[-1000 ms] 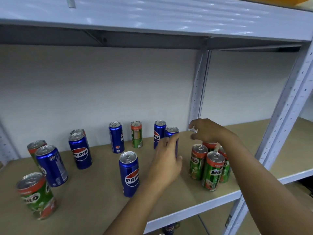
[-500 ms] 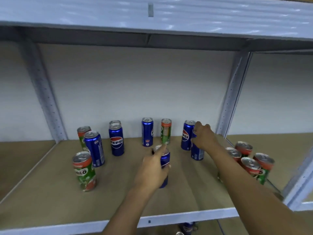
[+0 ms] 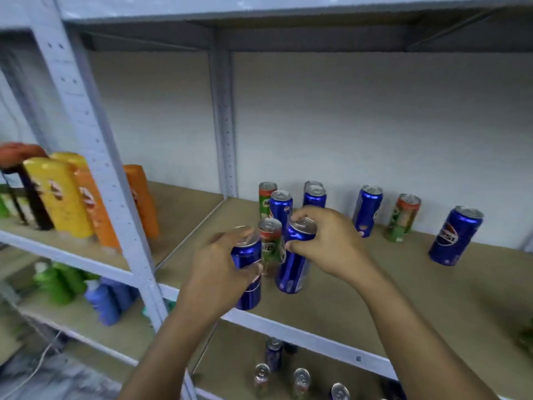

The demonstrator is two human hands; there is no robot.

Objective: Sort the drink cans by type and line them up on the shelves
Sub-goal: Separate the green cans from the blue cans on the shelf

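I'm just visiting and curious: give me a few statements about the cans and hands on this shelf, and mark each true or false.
1. Each hand holds a blue Pepsi can. True: the left hand grips the left blue can, the right hand grips the right blue can.
2. A green Milo can stands between the two held cans. True.
3. All cans on this shelf are blue. False: several are green Milo cans, such as the back-row Milo can.
4. The lone Pepsi can at far right lies on its side. False: it stands upright.
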